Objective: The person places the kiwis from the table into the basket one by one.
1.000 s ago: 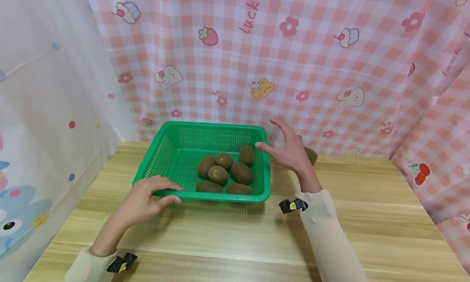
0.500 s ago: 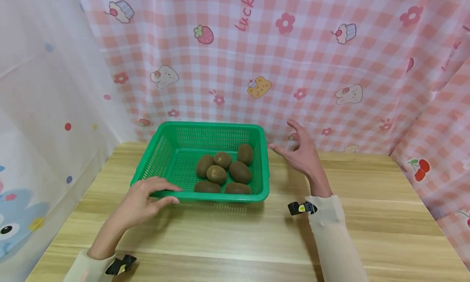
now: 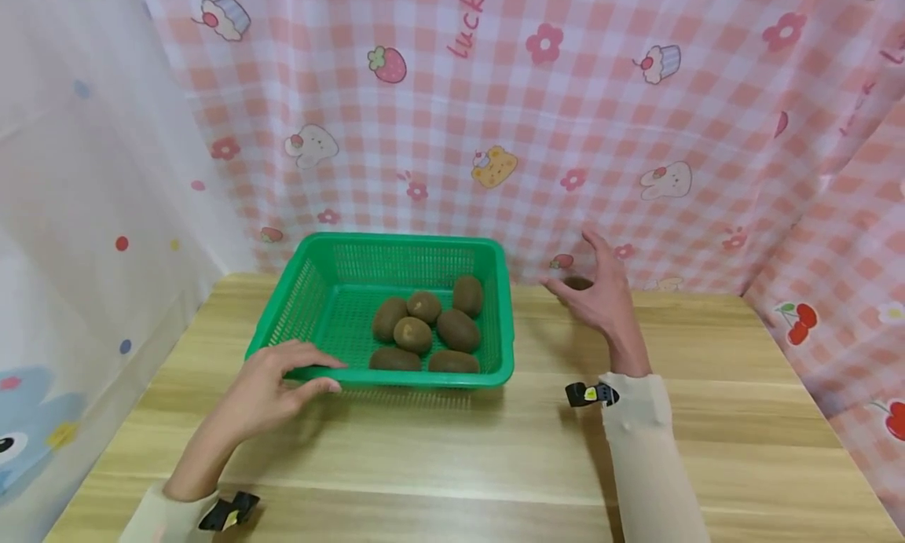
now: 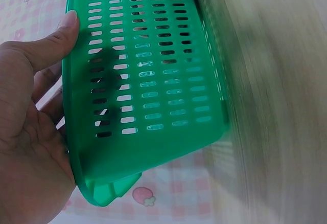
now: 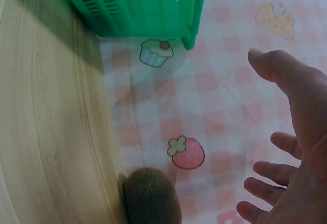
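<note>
My left hand [image 3: 279, 386] grips the front rim of a green plastic basket [image 3: 424, 379] near its left corner. The left wrist view shows the thumb [image 4: 66, 29] on the outer side of the slotted wall, with the fingers behind the rim. Several brown kiwis [image 3: 458, 331] lie in the basket, mostly toward its right half. Right of the basket, my right hand [image 3: 601, 295] is held above the table with fingers spread and nothing in them. One more kiwi [image 3: 578, 282] shows beyond it, between thumb and forefinger; in the right wrist view this kiwi [image 5: 152, 198] sits apart from the fingers.
The wooden table [image 3: 438, 456] ends at a pink checked curtain [image 3: 424, 119] close behind the basket. A white dotted curtain [image 3: 92, 174] hangs along the left side, and more pink cloth [image 3: 855, 291] along the right.
My right hand has moved right, away from the basket's right rim, and the loose kiwi now shows between its thumb and forefinger. My left hand stays on the rim. The head view has shifted slightly.
</note>
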`<state>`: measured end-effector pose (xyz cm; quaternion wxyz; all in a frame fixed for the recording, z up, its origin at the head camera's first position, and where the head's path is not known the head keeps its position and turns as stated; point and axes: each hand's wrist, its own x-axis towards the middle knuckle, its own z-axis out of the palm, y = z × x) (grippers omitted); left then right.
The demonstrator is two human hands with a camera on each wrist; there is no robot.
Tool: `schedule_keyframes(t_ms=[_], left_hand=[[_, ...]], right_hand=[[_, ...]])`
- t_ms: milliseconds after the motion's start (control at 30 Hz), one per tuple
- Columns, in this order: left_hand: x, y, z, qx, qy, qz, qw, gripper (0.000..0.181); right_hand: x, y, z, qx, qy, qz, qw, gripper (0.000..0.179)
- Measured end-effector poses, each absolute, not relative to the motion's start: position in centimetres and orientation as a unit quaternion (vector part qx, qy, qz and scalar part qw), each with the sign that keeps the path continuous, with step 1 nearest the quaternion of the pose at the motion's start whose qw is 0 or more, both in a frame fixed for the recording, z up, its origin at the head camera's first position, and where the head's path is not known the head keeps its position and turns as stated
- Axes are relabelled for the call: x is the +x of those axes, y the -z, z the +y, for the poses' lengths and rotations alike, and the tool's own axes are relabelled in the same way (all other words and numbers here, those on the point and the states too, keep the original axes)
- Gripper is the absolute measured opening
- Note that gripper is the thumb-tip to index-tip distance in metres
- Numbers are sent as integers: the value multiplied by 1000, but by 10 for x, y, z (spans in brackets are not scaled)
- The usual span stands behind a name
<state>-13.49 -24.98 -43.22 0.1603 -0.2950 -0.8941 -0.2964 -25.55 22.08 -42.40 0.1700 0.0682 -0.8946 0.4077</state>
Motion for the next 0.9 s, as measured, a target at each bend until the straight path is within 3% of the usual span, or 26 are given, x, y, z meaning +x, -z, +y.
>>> schedule_keyframes(t_ms=[200, 900], left_hand=[[-137, 432, -248, -290, 288, -899, 155, 28], [-133, 430, -249, -283, 279, -902, 166, 29]], right_hand=[[-257, 428, 232, 51, -412, -895, 165, 98], [-256, 455, 252, -68, -456, -886, 60, 123]])
